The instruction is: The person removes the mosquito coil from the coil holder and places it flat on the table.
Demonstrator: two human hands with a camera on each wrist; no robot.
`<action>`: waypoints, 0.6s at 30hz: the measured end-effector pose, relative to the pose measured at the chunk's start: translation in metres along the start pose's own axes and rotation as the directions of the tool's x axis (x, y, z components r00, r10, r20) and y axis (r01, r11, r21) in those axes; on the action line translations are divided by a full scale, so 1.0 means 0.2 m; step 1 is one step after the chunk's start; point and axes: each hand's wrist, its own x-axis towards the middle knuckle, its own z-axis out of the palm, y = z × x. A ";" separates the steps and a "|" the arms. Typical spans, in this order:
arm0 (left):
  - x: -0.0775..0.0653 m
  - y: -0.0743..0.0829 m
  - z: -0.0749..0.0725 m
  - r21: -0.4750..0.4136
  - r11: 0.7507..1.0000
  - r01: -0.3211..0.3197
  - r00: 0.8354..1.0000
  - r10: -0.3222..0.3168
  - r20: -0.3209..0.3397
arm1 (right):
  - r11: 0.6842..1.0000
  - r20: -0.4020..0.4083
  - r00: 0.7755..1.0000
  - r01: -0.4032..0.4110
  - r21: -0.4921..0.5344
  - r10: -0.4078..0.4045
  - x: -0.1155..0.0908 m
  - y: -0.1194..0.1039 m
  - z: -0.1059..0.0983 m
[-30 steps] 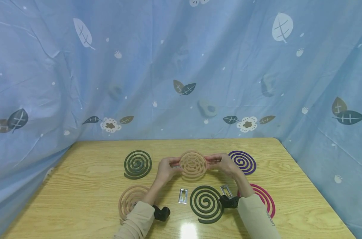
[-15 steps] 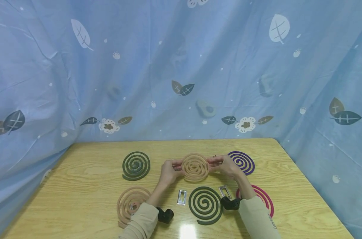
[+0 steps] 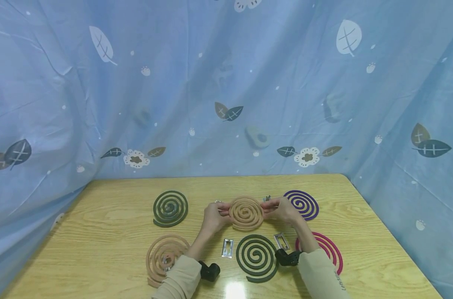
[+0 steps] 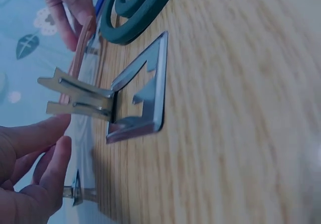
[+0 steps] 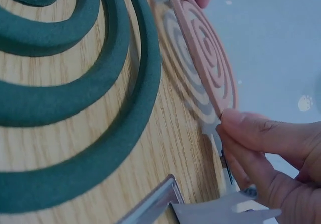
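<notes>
A tan mosquito coil is held up over the middle of the table, its shadow falling on the wood in the right wrist view. My left hand pinches its left edge. On the opposite edge, the thumb and fingers of my right hand pinch it too. Just in front of my hands lies a dark green coil, with a metal coil stand on its left and another metal stand on its right. In the left wrist view a stand's bent-up prongs overlap the held coil.
Another dark green coil lies back left, and a purple coil back right. A second tan coil and a pink-red coil are partly hidden by my forearms. Behind my right hand shows a small metal stand. Blue curtain hangs behind.
Both hands have shifted slightly right and nearer to me with the tan coil between them. A metal stand behind my right hand has come into fuller sight. The coils on the table stay put.
</notes>
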 end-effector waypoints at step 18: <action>0.01 -0.03 0.02 0.040 0.999 0.025 1.000 -0.026 0.013 | 0.999 0.022 0.999 -0.034 -0.027 0.035 -0.02 -0.02 0.00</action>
